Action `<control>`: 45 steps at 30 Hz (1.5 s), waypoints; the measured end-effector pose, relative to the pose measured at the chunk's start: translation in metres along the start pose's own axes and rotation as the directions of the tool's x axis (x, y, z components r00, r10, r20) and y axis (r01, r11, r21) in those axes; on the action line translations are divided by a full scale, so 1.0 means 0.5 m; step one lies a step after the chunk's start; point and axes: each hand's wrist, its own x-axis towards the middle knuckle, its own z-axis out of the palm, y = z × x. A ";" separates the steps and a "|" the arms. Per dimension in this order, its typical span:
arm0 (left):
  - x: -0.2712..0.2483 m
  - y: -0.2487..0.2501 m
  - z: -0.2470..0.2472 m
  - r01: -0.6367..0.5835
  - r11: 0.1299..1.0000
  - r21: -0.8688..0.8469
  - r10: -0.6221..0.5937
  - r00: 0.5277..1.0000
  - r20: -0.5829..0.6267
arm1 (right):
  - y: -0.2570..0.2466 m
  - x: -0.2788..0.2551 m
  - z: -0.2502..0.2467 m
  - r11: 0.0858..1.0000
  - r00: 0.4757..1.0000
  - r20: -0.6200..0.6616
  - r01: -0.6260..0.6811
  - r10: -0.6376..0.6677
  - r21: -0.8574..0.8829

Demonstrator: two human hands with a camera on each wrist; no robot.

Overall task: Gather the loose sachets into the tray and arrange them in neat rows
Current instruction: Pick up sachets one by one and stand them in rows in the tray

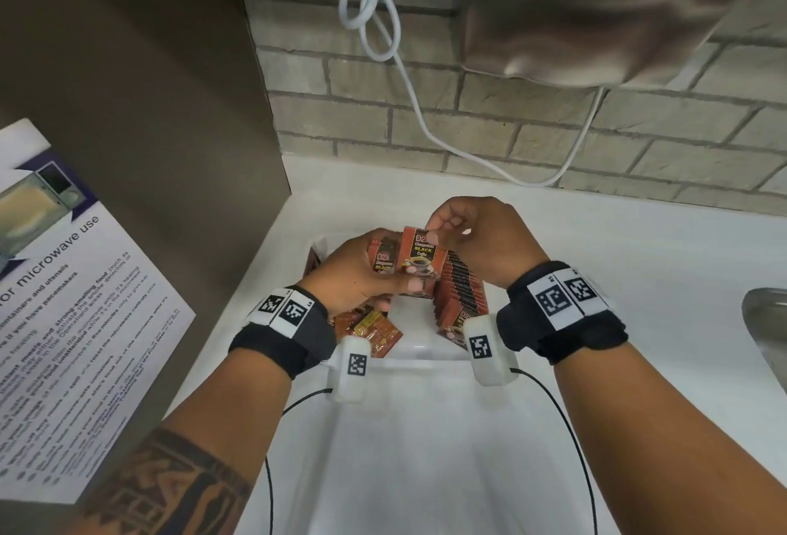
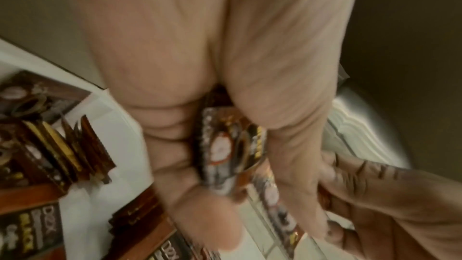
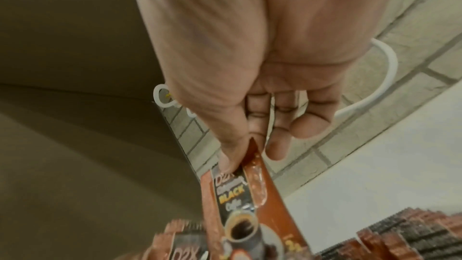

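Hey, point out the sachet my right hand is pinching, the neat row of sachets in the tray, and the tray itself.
pinched sachet (image 1: 420, 252), head view, on its printed front.
row of sachets (image 1: 462, 284), head view, on the top edges mid-row.
tray (image 1: 419, 350), head view, on its near wall.

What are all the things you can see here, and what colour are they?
Coffee sachets: a small bunch, red-brown, held in both hands.
Sachet row: many, red-brown, standing in tray, right side.
Loose sachets: a few, brown-gold, lying in tray, left side.
Tray: one, white, on counter.
Hand dryer: one, silver, on brick wall.
Cable: one, white, hanging.
Microwave notice: one, white, left.
Left hand: grips bunch.
Right hand: pinches front sachet.
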 end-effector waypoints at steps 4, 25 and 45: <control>-0.002 -0.032 -0.038 0.333 0.915 0.227 -0.329 0.943 -0.055 | 0.022 0.020 0.012 0.987 0.993 0.088 -0.062 0.076 -0.147; 0.106 -0.064 0.031 0.327 0.716 0.617 -0.509 0.849 0.140 | 0.115 0.080 0.131 0.888 0.938 0.225 -0.147 0.265 -0.435; 0.115 -0.073 0.035 0.311 0.758 0.573 -0.482 0.859 0.172 | 0.117 0.069 0.101 0.962 0.968 0.144 -0.172 0.205 -0.212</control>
